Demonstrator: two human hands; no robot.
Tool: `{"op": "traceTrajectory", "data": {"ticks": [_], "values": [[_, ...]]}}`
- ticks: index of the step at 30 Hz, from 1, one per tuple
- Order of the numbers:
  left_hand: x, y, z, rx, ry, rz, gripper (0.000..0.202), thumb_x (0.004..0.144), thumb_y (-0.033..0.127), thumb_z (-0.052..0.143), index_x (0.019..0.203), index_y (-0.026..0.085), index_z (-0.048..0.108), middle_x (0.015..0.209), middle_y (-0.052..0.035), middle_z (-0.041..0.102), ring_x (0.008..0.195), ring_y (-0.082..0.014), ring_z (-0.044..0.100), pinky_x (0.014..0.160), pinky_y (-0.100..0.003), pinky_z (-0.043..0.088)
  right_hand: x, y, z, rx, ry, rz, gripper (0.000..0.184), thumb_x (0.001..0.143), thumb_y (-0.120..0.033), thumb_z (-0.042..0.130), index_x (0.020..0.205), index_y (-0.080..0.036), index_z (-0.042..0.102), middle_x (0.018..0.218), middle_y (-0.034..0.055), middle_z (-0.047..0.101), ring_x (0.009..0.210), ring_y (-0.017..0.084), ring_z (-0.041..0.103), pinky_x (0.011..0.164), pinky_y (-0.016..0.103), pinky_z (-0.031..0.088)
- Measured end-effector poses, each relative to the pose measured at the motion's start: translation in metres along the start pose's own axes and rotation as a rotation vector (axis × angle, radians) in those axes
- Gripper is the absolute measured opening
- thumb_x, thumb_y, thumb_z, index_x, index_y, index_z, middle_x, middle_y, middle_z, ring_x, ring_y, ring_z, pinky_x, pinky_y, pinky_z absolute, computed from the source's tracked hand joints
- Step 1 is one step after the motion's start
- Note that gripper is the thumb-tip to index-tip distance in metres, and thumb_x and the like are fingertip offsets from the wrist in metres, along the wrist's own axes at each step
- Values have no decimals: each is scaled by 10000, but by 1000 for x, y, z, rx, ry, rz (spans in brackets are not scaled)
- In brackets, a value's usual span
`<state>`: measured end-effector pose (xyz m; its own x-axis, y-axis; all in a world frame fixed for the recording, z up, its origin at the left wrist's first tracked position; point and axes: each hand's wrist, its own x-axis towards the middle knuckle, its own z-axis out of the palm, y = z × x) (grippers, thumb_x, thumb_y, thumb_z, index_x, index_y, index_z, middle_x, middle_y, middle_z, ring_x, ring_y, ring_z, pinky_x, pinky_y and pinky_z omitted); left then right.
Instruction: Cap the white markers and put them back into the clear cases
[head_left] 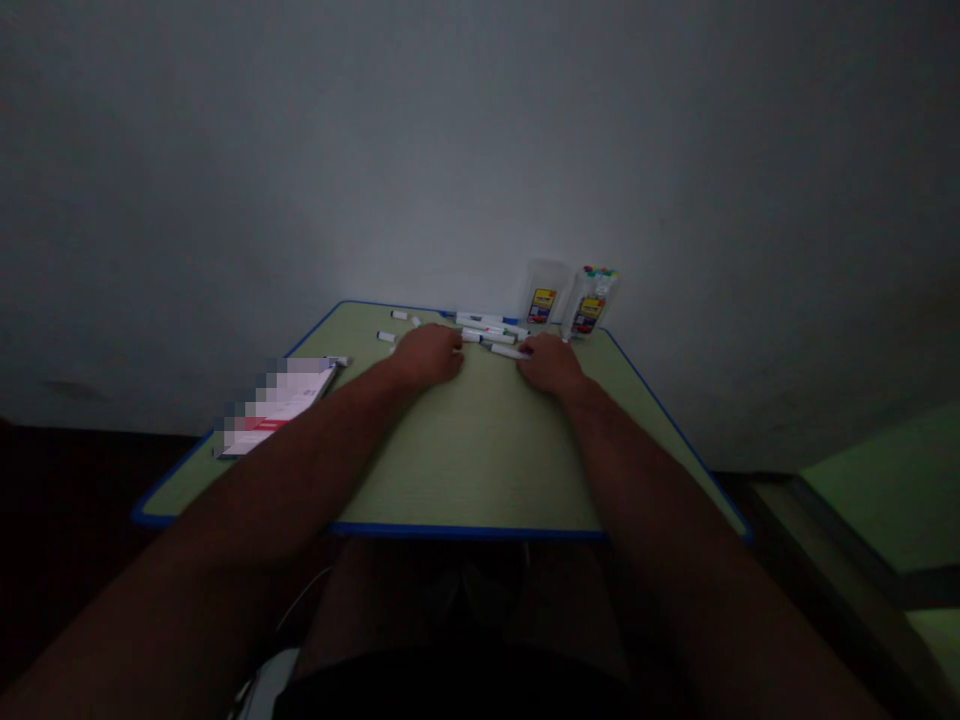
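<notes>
My right hand (550, 362) is closed around the back end of a white marker (508, 351), its dark tip pointing left toward my other hand. Fingers curled, my left hand (429, 353) rests at the left end of a loose pile of white markers (489, 337); anything inside its grasp is hidden. Beside the left hand lie a white marker cap with a dark end (386, 337) and another such cap (399, 315) farther back. Behind the right hand, a clear plastic marker case (541, 295) stands upright next to a second case holding markers with coloured ends (589, 305).
A light table with a blue edge (469, 530) stands against a grey wall (465, 150). On its left side lies a clipboard with printed paper (281, 410), partly blurred out. My legs are below the front edge, with a pale cable (300, 597) at the left.
</notes>
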<state>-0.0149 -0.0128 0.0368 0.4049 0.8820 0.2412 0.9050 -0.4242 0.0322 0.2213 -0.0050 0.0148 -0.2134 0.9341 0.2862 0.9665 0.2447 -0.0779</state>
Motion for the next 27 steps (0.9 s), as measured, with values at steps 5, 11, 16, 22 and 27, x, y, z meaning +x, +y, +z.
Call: {"op": "traceTrajectory", "data": {"ticks": [5, 11, 16, 22, 27], "values": [[2, -18, -9, 53, -9, -236, 339, 812, 284, 558, 1084, 165, 722, 1052, -178, 699, 947, -297, 648, 796, -361, 484, 1, 1, -3, 81, 17, 71, 240, 813, -307, 632, 1005, -184, 709, 1054, 95, 692, 967, 231, 621, 857, 343, 469], [2, -30, -17, 89, -84, -358, 320, 746, 222, 627, 1031, 126, 735, 1014, -223, 697, 940, -363, 659, 792, -412, 503, -1, 0, -6, 97, 10, 81, 319, 835, -334, 615, 1096, -172, 701, 1124, 117, 697, 1022, 253, 629, 895, 362, 466], [0, -30, -23, 121, -152, -394, 331, 754, 207, 618, 1048, 101, 727, 1018, -243, 696, 925, -373, 669, 779, -426, 518, -2, 1, -4, 89, -13, -4, 327, 834, -268, 599, 1135, -193, 705, 1167, 94, 699, 1058, 255, 630, 916, 362, 463], [2, -33, -17, 148, -184, -361, 350, 792, 207, 563, 1089, 101, 714, 992, -232, 706, 924, -352, 679, 773, -404, 529, -1, 1, -5, 71, -41, 20, 221, 824, -244, 604, 991, -197, 740, 1047, 80, 728, 953, 230, 653, 837, 332, 480], [5, -31, -15, 154, -234, -326, 374, 770, 236, 574, 1089, 98, 712, 1023, -223, 707, 920, -335, 678, 758, -385, 538, -2, 0, -8, 56, -64, 15, 205, 820, -251, 611, 972, -194, 737, 1028, 78, 726, 945, 216, 644, 833, 315, 474]]}}
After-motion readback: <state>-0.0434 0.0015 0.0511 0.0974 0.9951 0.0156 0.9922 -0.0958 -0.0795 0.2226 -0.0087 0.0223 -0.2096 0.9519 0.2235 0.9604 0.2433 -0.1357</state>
